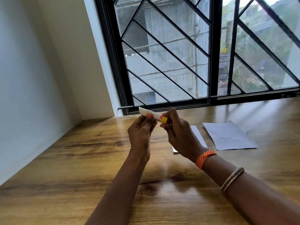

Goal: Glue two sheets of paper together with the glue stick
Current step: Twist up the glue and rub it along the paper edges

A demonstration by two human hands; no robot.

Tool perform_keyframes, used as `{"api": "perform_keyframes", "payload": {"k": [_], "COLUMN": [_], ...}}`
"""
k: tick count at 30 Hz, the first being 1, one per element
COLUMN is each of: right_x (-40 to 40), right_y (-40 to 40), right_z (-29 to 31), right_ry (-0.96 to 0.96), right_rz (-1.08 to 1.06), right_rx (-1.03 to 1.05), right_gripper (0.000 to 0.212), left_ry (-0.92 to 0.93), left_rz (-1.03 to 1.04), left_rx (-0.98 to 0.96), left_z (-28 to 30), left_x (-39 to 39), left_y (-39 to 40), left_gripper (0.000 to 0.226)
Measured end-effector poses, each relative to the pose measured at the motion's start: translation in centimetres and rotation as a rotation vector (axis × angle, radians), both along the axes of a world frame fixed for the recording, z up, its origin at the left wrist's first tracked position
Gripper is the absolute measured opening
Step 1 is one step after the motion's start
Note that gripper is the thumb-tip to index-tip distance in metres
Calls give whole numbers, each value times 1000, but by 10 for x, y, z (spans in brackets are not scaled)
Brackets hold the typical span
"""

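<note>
I hold a white glue stick [153, 115] with yellow and pink bands in both hands, above the wooden table [81, 151]. My left hand [140, 132] pinches its white cap end between thumb and fingers. My right hand [177, 135] grips the yellow base end. The stick lies roughly level, cap pointing left. One white sheet of paper [227, 137] lies flat on the table to the right. A second white sheet [198, 135] lies beside it, mostly hidden behind my right hand.
A window with black diagonal bars [194, 54] runs along the table's far edge. A white wall [40, 78] borders the table on the left. An orange band and a metal bangle sit on my right wrist.
</note>
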State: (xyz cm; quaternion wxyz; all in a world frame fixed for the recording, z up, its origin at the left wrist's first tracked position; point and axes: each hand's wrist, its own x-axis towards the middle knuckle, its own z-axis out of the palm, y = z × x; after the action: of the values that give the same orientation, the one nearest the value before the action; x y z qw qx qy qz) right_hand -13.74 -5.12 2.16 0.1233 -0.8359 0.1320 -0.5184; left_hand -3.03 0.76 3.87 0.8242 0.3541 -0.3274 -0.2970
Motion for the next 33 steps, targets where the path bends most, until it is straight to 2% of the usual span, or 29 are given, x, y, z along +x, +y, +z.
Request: {"api": "perform_keyframes", "payload": {"k": [4,8,11,14,18,19,23,31,33], "right_x": [-5,-2,0,1,2,1,0,-3,-3], "right_y": [2,5,3,3,7,8,11,12,10], "right_z": [1,4,5,5,2,3,3,8,8], "right_ry": [63,39,-44,-43,-21,-25,48,40,50], "right_rz": [-201,-314,-296,-264,-221,-217,-335,-449,-457], "right_rx": [-116,-64,-17,4,-8,-42,-211,-203,-154], "right_gripper": [17,12,27,29,15,17,28,12,21], "left_ry": [43,48,7,-7,-26,-23,-31,-57,-76], "left_rz": [-47,-143,-200,-182,-80,-60,-15,-27,-66], "left_rx": [-3,-18,-9,18,62,68,82,91,84], "left_z": [-1,0,1,1,0,-1,0,-1,0], "left_x": [-2,-2,-3,-3,-3,-2,-2,0,0], "left_y": [-1,1,3,3,3,3,2,2,2], "left_gripper": [12,13,15,16,14,13,12,12,12]}}
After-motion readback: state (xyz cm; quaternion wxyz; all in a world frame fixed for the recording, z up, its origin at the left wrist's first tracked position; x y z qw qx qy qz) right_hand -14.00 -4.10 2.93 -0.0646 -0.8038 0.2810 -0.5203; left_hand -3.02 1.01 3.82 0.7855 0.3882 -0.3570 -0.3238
